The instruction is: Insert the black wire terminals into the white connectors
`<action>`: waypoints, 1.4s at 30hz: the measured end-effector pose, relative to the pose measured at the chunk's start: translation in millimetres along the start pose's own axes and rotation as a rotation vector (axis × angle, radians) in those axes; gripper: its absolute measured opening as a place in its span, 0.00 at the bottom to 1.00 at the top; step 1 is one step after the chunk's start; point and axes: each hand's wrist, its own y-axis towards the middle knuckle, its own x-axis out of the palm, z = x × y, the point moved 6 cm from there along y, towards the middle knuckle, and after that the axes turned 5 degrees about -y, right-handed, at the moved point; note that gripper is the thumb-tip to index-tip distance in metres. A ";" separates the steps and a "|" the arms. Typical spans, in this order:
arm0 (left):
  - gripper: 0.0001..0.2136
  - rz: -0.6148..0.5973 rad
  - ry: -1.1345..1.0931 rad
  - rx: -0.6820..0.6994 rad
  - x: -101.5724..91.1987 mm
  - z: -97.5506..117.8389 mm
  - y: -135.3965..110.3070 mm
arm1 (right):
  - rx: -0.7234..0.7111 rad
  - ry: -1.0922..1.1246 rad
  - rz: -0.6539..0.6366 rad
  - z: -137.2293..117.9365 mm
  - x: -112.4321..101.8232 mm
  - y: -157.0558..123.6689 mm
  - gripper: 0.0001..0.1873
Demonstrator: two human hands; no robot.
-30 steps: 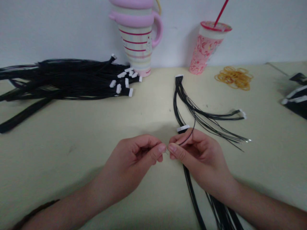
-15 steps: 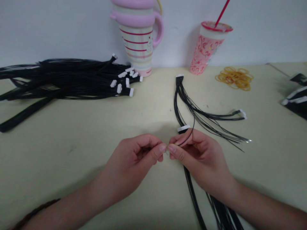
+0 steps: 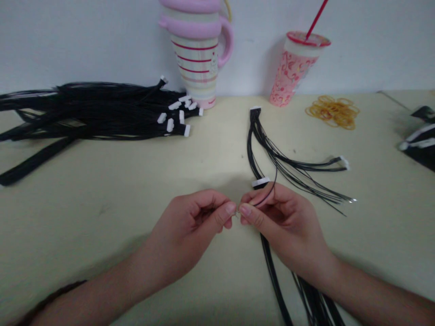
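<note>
My left hand [image 3: 192, 228] and my right hand [image 3: 282, 226] meet fingertip to fingertip low in the middle of the view, both pinched closed. A thin black wire [image 3: 268, 192] loops out of my right hand's fingers. What my left thumb and forefinger pinch is too small to make out. A white connector [image 3: 260, 182] lies just above my right hand. A loose bunch of black wires [image 3: 272, 154] fans out on the table behind my right hand and runs under my right wrist toward the bottom edge.
A big pile of black wire harnesses with white connectors [image 3: 102, 111] lies at the back left. A pink striped mug [image 3: 199, 50] and a pink cup with a red straw [image 3: 295, 68] stand by the wall. Yellow rubber bands [image 3: 333, 111] lie at the back right, and more black harnesses [image 3: 419, 145] at the right edge.
</note>
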 end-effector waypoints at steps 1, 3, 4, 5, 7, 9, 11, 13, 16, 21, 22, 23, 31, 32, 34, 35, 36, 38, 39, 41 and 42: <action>0.12 -0.001 0.001 0.002 0.1 0.1 0.3 | 0.001 -0.006 -0.001 0.2 -0.2 0.0 0.04; 0.12 -0.003 -0.001 0.002 0.2 0.0 0.5 | 0.000 -0.008 -0.002 0.5 -0.5 0.0 0.04; 0.12 -0.003 -0.002 0.001 0.2 0.0 0.3 | 0.000 -0.004 -0.003 0.7 -0.5 0.0 0.04; 0.12 -0.004 -0.003 0.003 0.2 0.1 0.0 | 0.003 0.003 -0.003 1.0 -0.4 0.0 0.04; 0.12 -0.001 -0.001 0.005 0.2 0.3 -0.6 | 0.011 0.019 0.002 1.5 -0.3 0.0 0.04; 0.11 0.001 -0.002 0.004 0.5 0.3 -0.9 | 0.019 0.020 0.002 1.8 0.1 0.0 0.04; 0.11 0.001 -0.003 -0.001 0.8 0.0 -0.8 | 0.022 0.012 -0.005 1.5 0.6 0.1 0.04; 0.11 0.001 -0.006 0.001 0.8 0.2 -0.4 | 0.018 0.006 -0.009 0.7 0.6 0.3 0.04; 0.12 0.003 -0.008 0.006 0.4 0.7 -0.1 | 0.008 0.008 -0.001 -0.5 -0.4 0.6 0.05; 0.12 0.000 -0.005 0.010 0.4 0.8 -0.8 | 0.006 -0.006 -0.014 -1.3 -0.1 0.9 0.05; 0.12 0.001 -0.003 0.011 0.4 1.0 -1.0 | 0.007 -0.007 -0.014 -1.2 -0.1 0.8 0.05; 0.12 0.003 -0.001 0.015 0.3 1.2 -1.2 | 0.011 -0.008 -0.012 -0.9 0.0 0.7 0.05; 0.12 0.000 0.002 0.012 1.3 0.8 -0.6 | 0.020 -0.004 0.000 -1.0 0.4 0.9 0.05; 0.12 0.000 0.002 0.008 1.5 0.6 -0.6 | 0.020 -0.006 -0.004 -1.2 0.6 1.0 0.05; 0.12 0.001 0.003 0.000 1.5 0.2 -0.5 | 0.018 -0.005 -0.008 -1.5 0.7 1.1 0.05; 0.12 0.002 0.002 -0.001 1.5 0.2 -0.4 | 0.014 -0.005 -0.005 -1.6 0.5 1.0 0.05; 0.12 0.004 -0.002 0.003 1.4 0.5 -0.2 | 0.011 -0.006 0.001 -1.6 0.2 0.8 0.05; 0.12 0.006 -0.011 0.016 1.6 1.2 0.4 | 0.009 -0.006 0.005 -1.2 0.0 0.4 0.05; 0.12 0.007 -0.014 0.023 1.8 1.5 0.8 | 0.011 -0.005 0.003 -0.8 0.0 0.2 0.05; 0.11 0.007 -0.018 0.031 2.2 1.6 1.2 | 0.017 0.005 -0.002 -0.2 0.2 -0.1 0.05; 0.11 0.008 -0.019 0.028 2.3 1.3 1.2 | 0.018 0.010 -0.002 -0.1 0.1 -0.2 0.05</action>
